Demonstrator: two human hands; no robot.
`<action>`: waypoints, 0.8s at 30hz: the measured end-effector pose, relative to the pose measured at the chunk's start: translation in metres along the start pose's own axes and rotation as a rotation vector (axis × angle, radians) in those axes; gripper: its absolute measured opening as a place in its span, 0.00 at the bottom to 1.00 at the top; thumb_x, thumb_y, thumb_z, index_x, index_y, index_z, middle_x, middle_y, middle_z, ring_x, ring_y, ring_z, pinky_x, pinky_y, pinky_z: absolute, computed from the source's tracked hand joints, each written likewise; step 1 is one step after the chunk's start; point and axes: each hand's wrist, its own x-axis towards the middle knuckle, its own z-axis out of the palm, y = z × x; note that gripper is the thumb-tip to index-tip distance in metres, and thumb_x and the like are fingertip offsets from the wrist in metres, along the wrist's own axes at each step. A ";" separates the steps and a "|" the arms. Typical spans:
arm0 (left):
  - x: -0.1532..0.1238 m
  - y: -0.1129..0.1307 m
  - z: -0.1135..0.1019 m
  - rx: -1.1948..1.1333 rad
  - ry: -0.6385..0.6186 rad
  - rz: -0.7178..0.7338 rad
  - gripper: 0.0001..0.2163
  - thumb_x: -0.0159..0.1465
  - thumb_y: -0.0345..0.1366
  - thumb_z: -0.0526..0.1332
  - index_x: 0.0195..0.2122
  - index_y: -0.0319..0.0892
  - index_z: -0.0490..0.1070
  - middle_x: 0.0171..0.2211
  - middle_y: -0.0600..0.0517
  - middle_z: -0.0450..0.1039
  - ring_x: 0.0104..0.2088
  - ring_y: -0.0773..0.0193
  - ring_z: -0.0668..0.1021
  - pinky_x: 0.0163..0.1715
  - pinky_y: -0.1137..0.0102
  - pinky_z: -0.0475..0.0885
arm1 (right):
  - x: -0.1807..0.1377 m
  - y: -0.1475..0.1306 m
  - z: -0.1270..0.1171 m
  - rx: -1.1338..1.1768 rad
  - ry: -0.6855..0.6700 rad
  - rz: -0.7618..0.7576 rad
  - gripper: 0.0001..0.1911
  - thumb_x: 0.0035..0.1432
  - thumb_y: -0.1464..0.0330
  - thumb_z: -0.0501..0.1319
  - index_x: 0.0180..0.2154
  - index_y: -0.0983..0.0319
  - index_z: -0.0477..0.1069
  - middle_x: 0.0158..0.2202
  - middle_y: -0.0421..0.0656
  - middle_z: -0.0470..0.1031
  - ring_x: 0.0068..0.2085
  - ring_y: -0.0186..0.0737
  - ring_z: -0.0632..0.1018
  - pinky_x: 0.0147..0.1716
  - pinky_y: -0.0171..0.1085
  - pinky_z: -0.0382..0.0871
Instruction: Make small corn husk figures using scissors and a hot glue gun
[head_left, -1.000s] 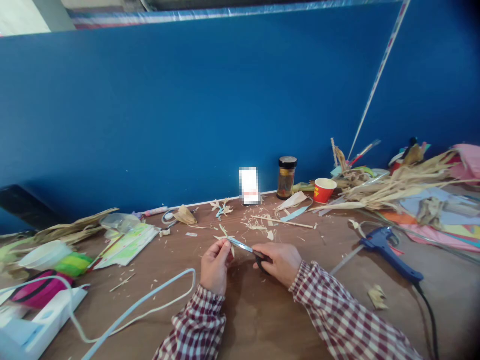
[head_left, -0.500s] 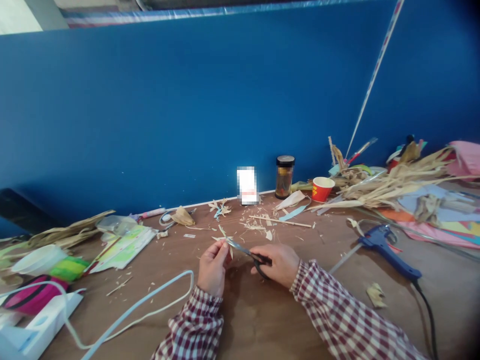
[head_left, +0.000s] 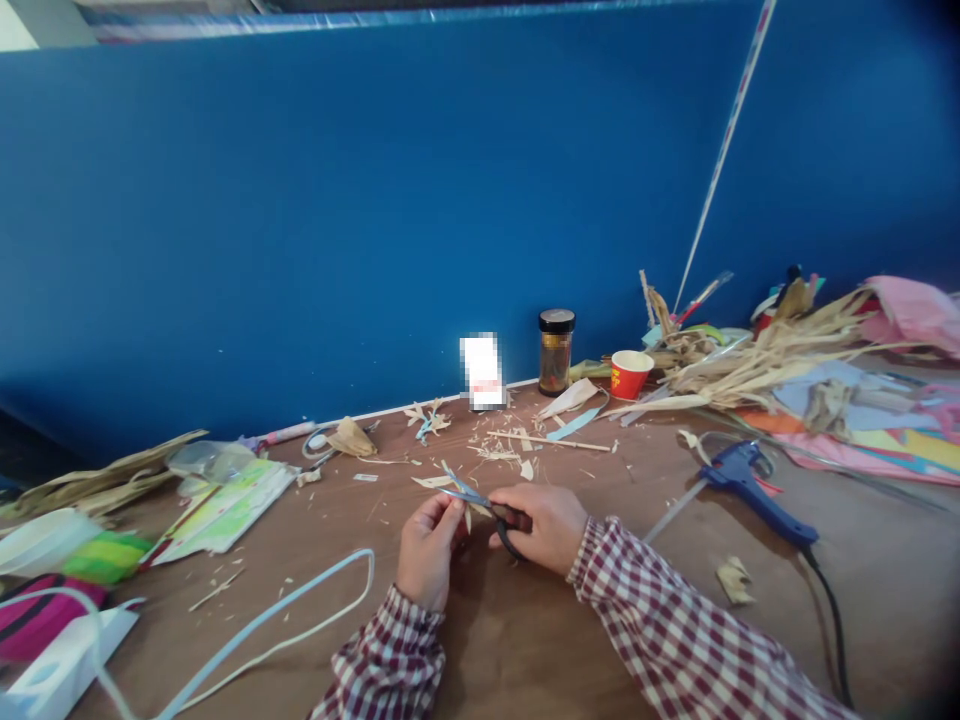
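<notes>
My left hand (head_left: pixel 429 548) is closed in a pinch on a small pale strip of dried husk (head_left: pixel 466 513) above the brown table (head_left: pixel 540 650). My right hand (head_left: pixel 544 524) grips black-handled scissors (head_left: pixel 487 504). Their blades point left and lie across the strip right beside my left fingertips. Both sleeves are red-and-white check. Small husk scraps (head_left: pixel 510 448) lie on the table just beyond my hands.
A blue glue gun (head_left: pixel 754 492) with a black cord lies to the right. At the back stand a dark jar (head_left: pixel 556 352), a red paper cup (head_left: pixel 629 375) and a heap of dried husks (head_left: pixel 757 365). A pale blue cord (head_left: pixel 277 618) loops at front left beside coloured packets (head_left: pixel 105 557).
The scissors have shifted slightly left and lower over the strip, with the blades drawn closer together. The view has tipped a little, so everything on the table sits lower and further left.
</notes>
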 end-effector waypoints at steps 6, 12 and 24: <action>-0.003 -0.002 0.002 -0.012 0.020 -0.010 0.08 0.52 0.37 0.62 0.24 0.38 0.68 0.18 0.57 0.63 0.20 0.74 0.63 0.21 0.78 0.59 | -0.001 0.001 0.003 -0.026 0.026 -0.001 0.13 0.47 0.57 0.60 0.30 0.59 0.67 0.24 0.36 0.66 0.27 0.31 0.66 0.26 0.29 0.54; -0.003 0.002 0.007 -0.127 0.028 -0.079 0.08 0.49 0.36 0.64 0.22 0.37 0.67 0.18 0.58 0.63 0.19 0.75 0.64 0.20 0.78 0.60 | -0.001 0.000 0.005 -0.031 0.031 0.009 0.13 0.47 0.57 0.61 0.29 0.60 0.67 0.25 0.37 0.66 0.27 0.32 0.65 0.26 0.30 0.54; -0.005 0.004 0.010 -0.282 0.039 -0.134 0.08 0.47 0.34 0.66 0.23 0.37 0.68 0.18 0.58 0.63 0.19 0.75 0.65 0.20 0.79 0.62 | 0.001 0.001 0.013 -0.016 0.066 -0.045 0.11 0.47 0.60 0.61 0.33 0.59 0.68 0.24 0.37 0.65 0.27 0.33 0.66 0.27 0.30 0.55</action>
